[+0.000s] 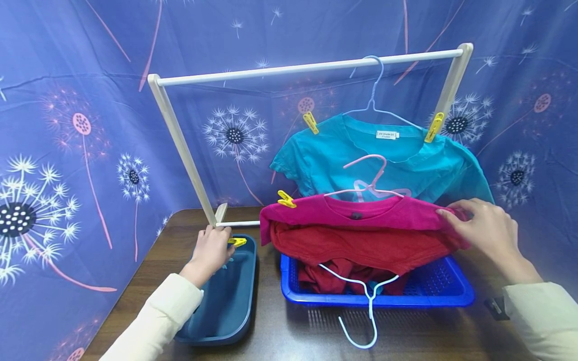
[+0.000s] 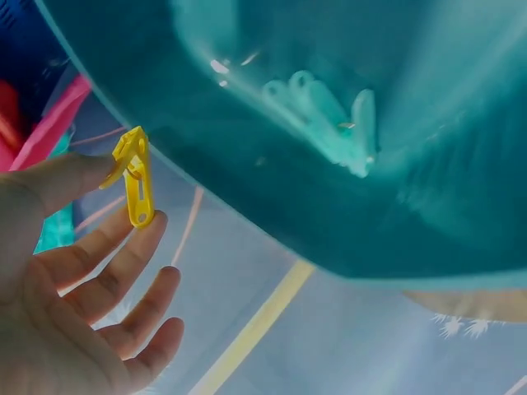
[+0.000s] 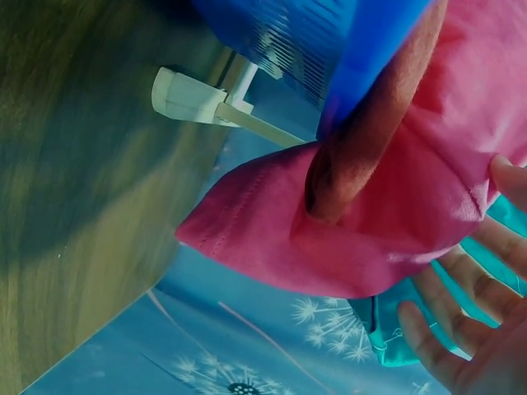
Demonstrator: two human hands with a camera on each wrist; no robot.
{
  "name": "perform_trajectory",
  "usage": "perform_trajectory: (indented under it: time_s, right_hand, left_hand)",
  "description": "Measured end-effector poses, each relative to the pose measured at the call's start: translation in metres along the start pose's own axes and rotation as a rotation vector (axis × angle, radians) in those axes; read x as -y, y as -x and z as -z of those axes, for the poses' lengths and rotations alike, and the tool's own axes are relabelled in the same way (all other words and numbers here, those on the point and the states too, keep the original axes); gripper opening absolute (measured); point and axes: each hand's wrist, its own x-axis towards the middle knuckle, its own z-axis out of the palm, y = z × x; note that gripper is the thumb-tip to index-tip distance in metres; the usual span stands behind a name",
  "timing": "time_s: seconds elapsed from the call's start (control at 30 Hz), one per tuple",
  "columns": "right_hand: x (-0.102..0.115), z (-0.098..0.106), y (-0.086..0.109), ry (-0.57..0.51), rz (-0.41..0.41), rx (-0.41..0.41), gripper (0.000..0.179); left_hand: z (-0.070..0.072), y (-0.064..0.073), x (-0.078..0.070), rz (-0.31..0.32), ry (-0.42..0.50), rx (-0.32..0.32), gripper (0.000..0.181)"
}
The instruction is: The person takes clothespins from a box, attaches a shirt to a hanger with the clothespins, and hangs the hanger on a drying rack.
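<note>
Over the dark teal tray (image 1: 250,281), my left hand (image 1: 209,253) pinches a yellow clothespin (image 2: 138,181) between thumb and fingertips. My right hand (image 1: 489,233) grips the right shoulder of a magenta shirt (image 1: 300,213), thumb in front and fingers behind. A pink hanger (image 1: 378,173) sticks up from that shirt's neckline. Another yellow clothespin (image 1: 286,200) sits on its left shoulder. In front of the magenta shirt lies a red garment (image 1: 361,245), with a white hanger (image 1: 371,303) pointing hook-down below it. Several light green clothespins (image 2: 321,115) lie in the tray.
Behind, a turquoise shirt (image 1: 316,155) hangs by a blue hanger (image 1: 374,95) from the rack's white bar (image 1: 271,70), with yellow clothespins (image 1: 435,127) at both shoulders. A blue basket (image 1: 433,301) with red cloth stands on the wooden table (image 1: 271,336), below the magenta shirt.
</note>
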Motion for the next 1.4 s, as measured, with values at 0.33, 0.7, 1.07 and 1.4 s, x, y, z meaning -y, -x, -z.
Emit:
perform_trajectory:
  time_s: [0.33,0.7,1.07,1.4]
  right_hand:
    - [-0.002,0.000,-0.001,0.016,-0.021,0.047,0.034]
    - [-0.003,0.000,0.002,-0.011,-0.032,-0.010,0.035]
    - [-0.003,-0.001,0.002,-0.024,-0.002,-0.085,0.031]
    - [-0.004,-0.002,0.003,-0.017,-0.012,-0.063,0.032]
  left_hand:
    - [0.028,-0.007,-0.004,0.013,0.079,-0.079,0.026]
    - [0.049,-0.017,-0.013,-0.036,0.117,-0.200,0.027]
    - [0.066,-0.028,-0.020,-0.059,0.157,-0.263,0.026]
    - [0.079,-0.042,-0.033,-0.088,0.191,-0.326,0.027]
